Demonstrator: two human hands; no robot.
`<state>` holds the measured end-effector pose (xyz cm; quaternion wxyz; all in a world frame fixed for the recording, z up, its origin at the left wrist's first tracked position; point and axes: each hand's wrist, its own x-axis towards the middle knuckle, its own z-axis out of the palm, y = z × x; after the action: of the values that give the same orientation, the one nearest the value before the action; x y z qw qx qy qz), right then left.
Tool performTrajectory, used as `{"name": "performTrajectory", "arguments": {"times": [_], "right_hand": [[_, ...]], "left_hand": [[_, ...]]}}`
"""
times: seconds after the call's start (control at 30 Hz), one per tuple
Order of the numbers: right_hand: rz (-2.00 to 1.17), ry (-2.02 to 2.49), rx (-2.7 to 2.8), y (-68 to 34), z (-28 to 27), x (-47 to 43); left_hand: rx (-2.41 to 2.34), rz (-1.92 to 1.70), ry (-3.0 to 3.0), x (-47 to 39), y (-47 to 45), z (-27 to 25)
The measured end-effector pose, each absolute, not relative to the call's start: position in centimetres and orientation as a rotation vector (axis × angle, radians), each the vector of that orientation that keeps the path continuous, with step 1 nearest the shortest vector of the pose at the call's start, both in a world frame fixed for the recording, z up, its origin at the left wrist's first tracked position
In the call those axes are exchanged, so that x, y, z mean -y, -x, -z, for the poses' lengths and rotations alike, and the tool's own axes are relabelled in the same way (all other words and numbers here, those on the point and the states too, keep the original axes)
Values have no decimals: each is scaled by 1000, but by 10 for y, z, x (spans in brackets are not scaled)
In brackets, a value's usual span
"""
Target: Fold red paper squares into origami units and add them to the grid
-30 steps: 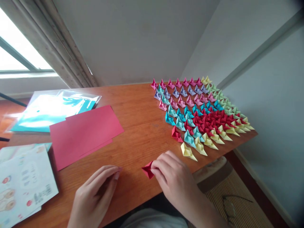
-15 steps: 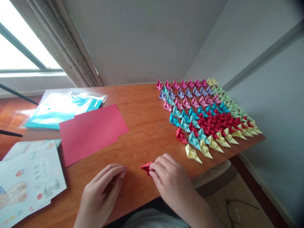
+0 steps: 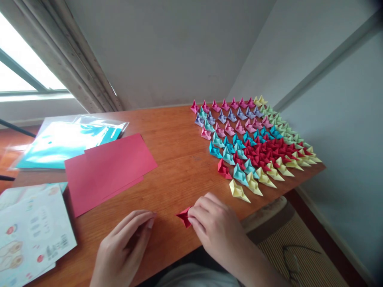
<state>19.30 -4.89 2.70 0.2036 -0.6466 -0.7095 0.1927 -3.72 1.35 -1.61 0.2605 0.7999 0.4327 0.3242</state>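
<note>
A small folded red paper boat point(image 3: 184, 217) is at the table's near side, its pointed left end showing. My right hand point(image 3: 214, 225) pinches its right part between thumb and fingers, which hide that end. To the left, my left hand point(image 3: 127, 235) hovers at the table with thumb and fingertips drawn together, apart from the boat. Nothing shows between those fingertips. Beyond my left hand lie overlapping sheets of red paper point(image 3: 110, 169). Rows of folded paper boats point(image 3: 239, 191) in yellow, red, blue, purple, pink and green stand at the right of the wooden table point(image 3: 176, 159).
Clear plastic packets of blue paper point(image 3: 68, 139) lie at the back left. Printed white packs point(image 3: 36, 235) are stacked at the near left. Past the table's right edge is a chair with a ribbed seat point(image 3: 287, 243) bearing a dark cord. Walls point(image 3: 167, 52) rise behind and to the right.
The camera view has turned slightly, so the table and paper boats sit further left in the picture. My hands keep nearly the same pose, the right still on the red paper boat.
</note>
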Motion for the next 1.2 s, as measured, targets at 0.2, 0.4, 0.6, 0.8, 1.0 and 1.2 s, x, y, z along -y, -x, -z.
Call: {"name": "performTrajectory", "arguments": {"times": [0.2,0.4,0.6,0.8,1.0,1.2], "right_hand": [[-402,1882,1632,-291,-67,51],[172,2323,970,-471,-75,18],[222,2505,892,-541,-56,-19],[243,2576,927,-557,-32,-35],[336,2570,993,-568,-16,-38],[307,2605,965,-574,-3,-35]], "left_hand": [[-1185,-896,-2191,-14,36,15],[-1197,-902,-2215,-16,36,15],[-1203,-894,-2265,-17,36,16],[-1219,-861,-2290,-17,36,17],[-1237,-851,-2295,-15,39,20],[-1229,-851,-2316,-16,39,20]]}}
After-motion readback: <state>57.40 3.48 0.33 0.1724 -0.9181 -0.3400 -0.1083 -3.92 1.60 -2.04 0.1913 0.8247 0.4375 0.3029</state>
